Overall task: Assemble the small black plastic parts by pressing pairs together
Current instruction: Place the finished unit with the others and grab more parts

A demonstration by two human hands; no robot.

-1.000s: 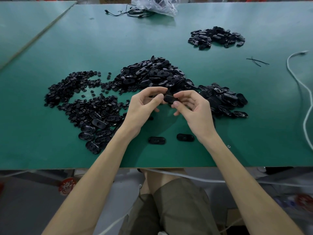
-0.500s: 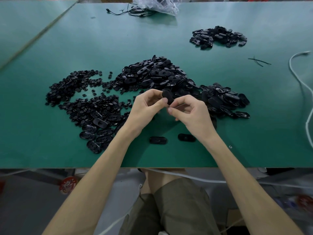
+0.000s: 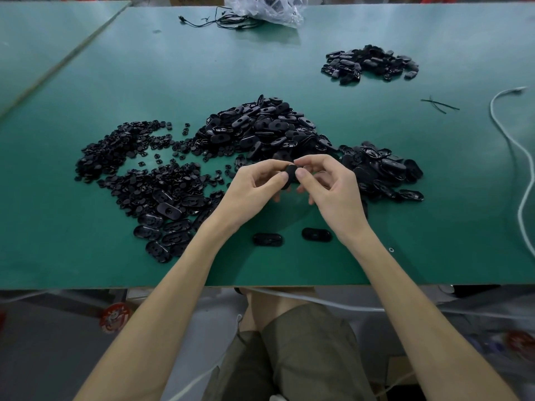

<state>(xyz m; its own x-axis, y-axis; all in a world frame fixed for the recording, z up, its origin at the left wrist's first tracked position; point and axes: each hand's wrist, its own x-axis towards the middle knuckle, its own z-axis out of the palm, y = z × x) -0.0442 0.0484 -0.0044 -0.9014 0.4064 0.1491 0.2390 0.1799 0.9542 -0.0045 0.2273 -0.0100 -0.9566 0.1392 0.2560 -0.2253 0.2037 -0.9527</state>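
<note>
A small black oval plastic part (image 3: 290, 175) is pinched between my left hand (image 3: 251, 195) and my right hand (image 3: 333, 189), held above the green table (image 3: 405, 198). Thumbs and fingertips of both hands press on it from either side. Whether it is one piece or two together I cannot tell. Behind the hands lies a big heap of black oval shells (image 3: 260, 128). A spread of tiny black pieces (image 3: 130, 157) lies to the left. Two single oval parts (image 3: 267, 239) (image 3: 316, 235) rest on the table below my hands.
A smaller pile of black parts (image 3: 370, 63) sits far right, another heap (image 3: 382, 169) right of my hands. A white cable (image 3: 518, 157) runs along the right side. A clear plastic bag (image 3: 269, 8) and black wires (image 3: 220, 21) lie at the back edge.
Both hands lifted the part slightly and drew closer together, and the part has turned between the fingertips. The camera view shifted a little.
</note>
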